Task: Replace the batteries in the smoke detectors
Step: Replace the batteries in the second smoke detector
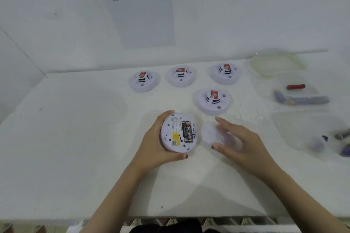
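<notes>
The left fingers [167,115] are curling round the rim of the detector [175,134], with the thumb under its near edge. They are holding it tilted, underside up, a little left of centre and towards the front of the counter [75,138]. Black cells [187,131] are sitting in its open bay. The right fingers [223,122] are spreading loosely over the white cover [209,134], which is lying just beside the detector. Blur is hiding whether they are touching it, and they are gripping nothing that shows.

The step in hand looks to be getting the old cells out. It is likely to go best with the left grip kept on the rim, clear of the bay, and a right fingertip lifting each cell from one end rather than prying at its middle.

Room is lying open to the left and towards the front edge. Behind, four more detectors [214,100] are standing near, and loose cells [303,99] are lying to the right. The cover is therefore better parked close by than swept sideways.
</notes>
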Action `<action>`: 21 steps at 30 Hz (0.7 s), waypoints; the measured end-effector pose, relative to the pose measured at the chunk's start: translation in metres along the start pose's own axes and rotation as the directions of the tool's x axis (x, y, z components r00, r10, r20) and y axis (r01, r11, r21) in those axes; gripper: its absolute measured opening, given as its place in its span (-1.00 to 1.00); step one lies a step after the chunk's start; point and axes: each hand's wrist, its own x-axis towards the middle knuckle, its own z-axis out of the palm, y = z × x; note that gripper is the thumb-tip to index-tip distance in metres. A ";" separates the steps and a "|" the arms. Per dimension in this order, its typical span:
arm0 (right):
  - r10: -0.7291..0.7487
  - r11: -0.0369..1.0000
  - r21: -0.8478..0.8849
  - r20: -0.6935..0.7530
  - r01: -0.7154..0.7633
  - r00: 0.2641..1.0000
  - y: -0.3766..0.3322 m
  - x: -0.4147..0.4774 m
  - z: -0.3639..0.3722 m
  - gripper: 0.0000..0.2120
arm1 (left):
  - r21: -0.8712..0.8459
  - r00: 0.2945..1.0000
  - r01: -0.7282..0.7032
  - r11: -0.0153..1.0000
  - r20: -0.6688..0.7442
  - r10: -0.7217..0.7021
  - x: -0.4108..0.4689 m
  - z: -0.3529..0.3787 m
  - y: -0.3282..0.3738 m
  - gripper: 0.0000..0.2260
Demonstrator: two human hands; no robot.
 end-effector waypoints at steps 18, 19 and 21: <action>-0.220 0.973 -0.034 0.173 0.229 0.960 -0.043 0.051 0.057 -0.31 | -0.022 0.999 -0.041 0.999 -0.011 0.041 0.009 -0.018 -0.017 -0.11; -0.214 0.974 -0.036 0.159 0.222 0.964 -0.043 0.052 0.057 -0.30 | -0.019 0.999 -0.046 0.999 -0.014 0.046 0.008 -0.018 -0.017 -0.11; -0.165 0.985 -0.028 0.138 0.171 0.977 -0.045 0.052 0.058 -0.27 | -0.014 0.999 -0.052 0.999 -0.012 0.051 0.008 -0.018 -0.017 -0.10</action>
